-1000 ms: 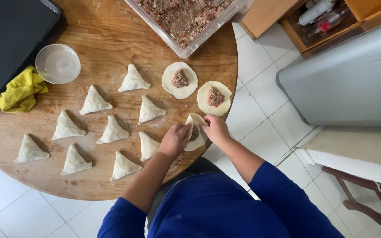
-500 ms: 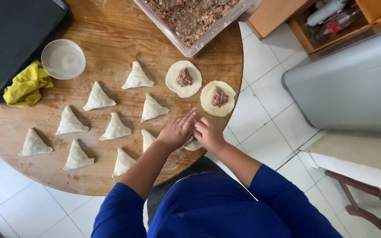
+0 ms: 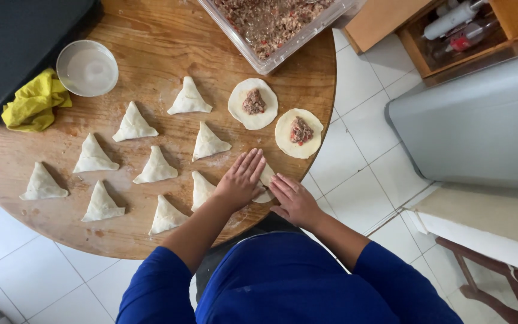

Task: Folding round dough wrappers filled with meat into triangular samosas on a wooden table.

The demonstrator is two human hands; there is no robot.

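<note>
The round surface (image 3: 151, 54) is varnished wood, warm brown with visible grain, worn and dusted pale with flour in patches. On it lie folded dough triangles (image 3: 156, 167), matt, soft and off-white, and two flat dough rounds (image 3: 298, 147) topped with coarse, crumbly minced filling. Both bare hands, the left hand (image 3: 241, 180) and the right hand (image 3: 295, 201), press on a piece of dough (image 3: 266, 177) of the same matt look. A clear plastic tub (image 3: 283, 51) holds more mince. A small translucent plastic bowl (image 3: 87, 68) sits near a crumpled yellow cloth (image 3: 34, 102). The floor (image 3: 361, 156) is glossy white tile. The sleeves (image 3: 385, 276) are smooth blue fabric.
</note>
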